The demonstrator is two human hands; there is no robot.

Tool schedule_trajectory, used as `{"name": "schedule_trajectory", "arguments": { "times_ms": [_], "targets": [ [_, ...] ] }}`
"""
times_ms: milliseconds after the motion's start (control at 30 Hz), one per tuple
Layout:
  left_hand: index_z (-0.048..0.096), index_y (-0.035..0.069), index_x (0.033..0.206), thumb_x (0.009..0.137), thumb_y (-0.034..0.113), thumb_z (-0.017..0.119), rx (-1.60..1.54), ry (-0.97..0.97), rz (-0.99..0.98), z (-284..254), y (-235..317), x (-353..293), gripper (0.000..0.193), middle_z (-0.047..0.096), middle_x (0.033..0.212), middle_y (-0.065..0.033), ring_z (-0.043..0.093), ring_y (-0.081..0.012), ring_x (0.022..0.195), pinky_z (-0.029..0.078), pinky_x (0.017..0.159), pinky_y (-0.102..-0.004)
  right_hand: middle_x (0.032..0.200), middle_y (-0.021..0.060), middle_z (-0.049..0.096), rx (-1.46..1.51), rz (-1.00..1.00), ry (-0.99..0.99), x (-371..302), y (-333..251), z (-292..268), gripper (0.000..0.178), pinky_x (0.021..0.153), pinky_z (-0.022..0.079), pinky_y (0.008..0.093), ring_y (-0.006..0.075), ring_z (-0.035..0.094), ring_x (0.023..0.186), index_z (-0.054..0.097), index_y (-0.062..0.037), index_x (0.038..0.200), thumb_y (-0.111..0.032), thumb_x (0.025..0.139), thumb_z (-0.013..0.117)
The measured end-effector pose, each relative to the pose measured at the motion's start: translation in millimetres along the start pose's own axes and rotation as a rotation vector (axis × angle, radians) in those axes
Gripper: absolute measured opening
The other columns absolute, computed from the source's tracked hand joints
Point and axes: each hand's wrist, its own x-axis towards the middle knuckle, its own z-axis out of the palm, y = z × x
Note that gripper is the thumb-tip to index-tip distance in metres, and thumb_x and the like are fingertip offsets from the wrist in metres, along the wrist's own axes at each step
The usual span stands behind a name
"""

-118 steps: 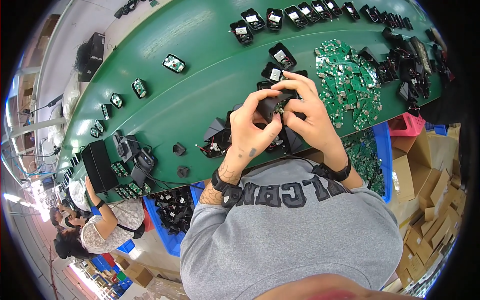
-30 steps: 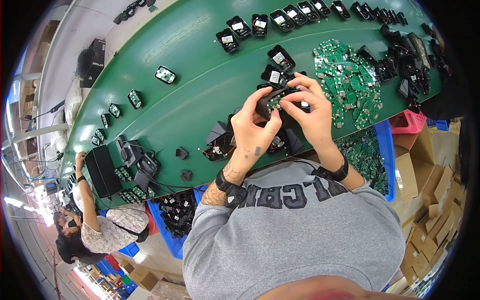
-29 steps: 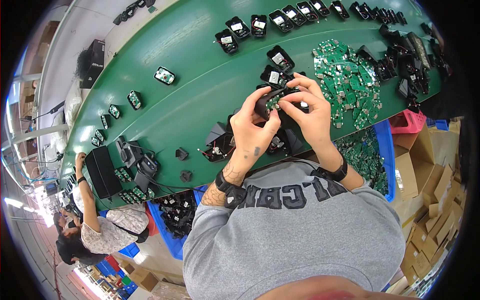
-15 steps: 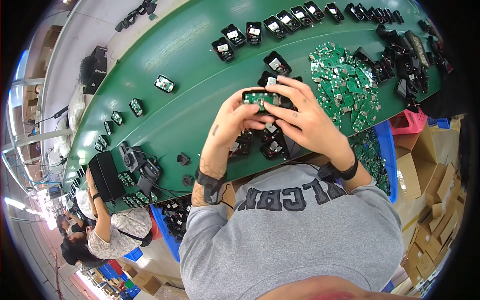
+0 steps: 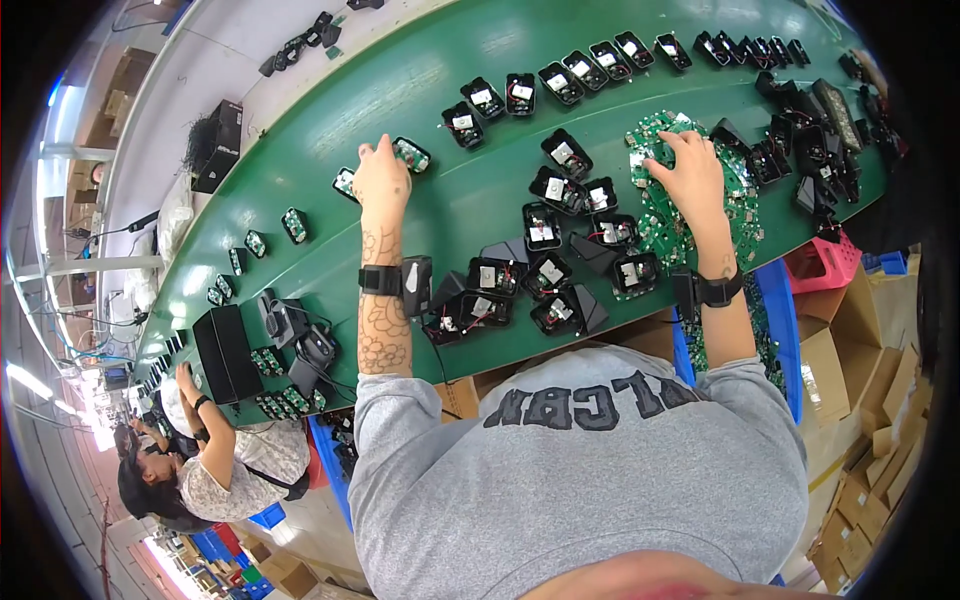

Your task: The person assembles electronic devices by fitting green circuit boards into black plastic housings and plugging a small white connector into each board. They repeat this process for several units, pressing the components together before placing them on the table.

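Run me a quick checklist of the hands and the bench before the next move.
1. Right hand free: ok, fingers spread, nothing seen in its grasp.
2. Right hand at the pile of green circuit boards: ok in position, over it; contact cannot tell.
3. Left hand clear of the filled case on its right: cannot tell, they overlap in view.
4. Board showing in that case: ok, green and uncovered.
5. Black cases between the forearms spaced apart: not ok, crowded together.
6. Co-worker's hand away from both: ok, by the black box.

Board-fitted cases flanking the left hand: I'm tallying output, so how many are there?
2: one case left of the left hand, another case right of it; the hand may hide more.
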Motion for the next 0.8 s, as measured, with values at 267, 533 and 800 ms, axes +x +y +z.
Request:
{"name": "schedule_trajectory", "arguments": {
  "times_ms": [267,533,800],
  "targets": [
    [0.066,0.001,0.112,0.085,0.027,0.066,-0.550,-0.102,-0.132,29.5,44.7,28.8,0.037,0.071,0.089,-0.0134,0.068,-0.0226,0.063,0.052,0.063,-0.0322,0.112,0.0152,0.060,0.049,0.043,-0.043,3.9,5.2,2.6,0.040,0.092,0.044,0.0428,0.0335,0.054,0.107,0.063,-0.0067,0.111,-0.026,0.078,0.072],
    [0.057,0.008,0.124,0.086,0.023,0.070,-0.603,-0.257,-0.039,31.2,61.1,32.4,0.043,0.064,0.090,-0.0081,0.066,-0.0161,0.077,0.057,0.064,-0.0298,0.117,0.0127,0.061,0.211,0.037,-0.023,-2.1,-3.1,-10.1,0.041,0.095,0.044,0.0418,0.0320,0.055,0.111,0.060,-0.0080,0.117,-0.018,0.079,0.069],
    [0.045,0.011,0.135,0.093,0.012,0.055,-1.934,-0.615,-0.459,-27.5,93.7,-40.5,0.043,0.058,0.111,-0.0110,0.064,-0.0230,0.097,0.062,0.067,-0.0308,0.133,0.0156,0.055,1.142,-0.101,-0.076,-16.7,-32.8,-44.5,0.044,0.100,0.040,0.0379,0.0270,0.054,0.121,0.062,-0.0087,0.122,-0.018,0.080,0.070]
  ]
}}
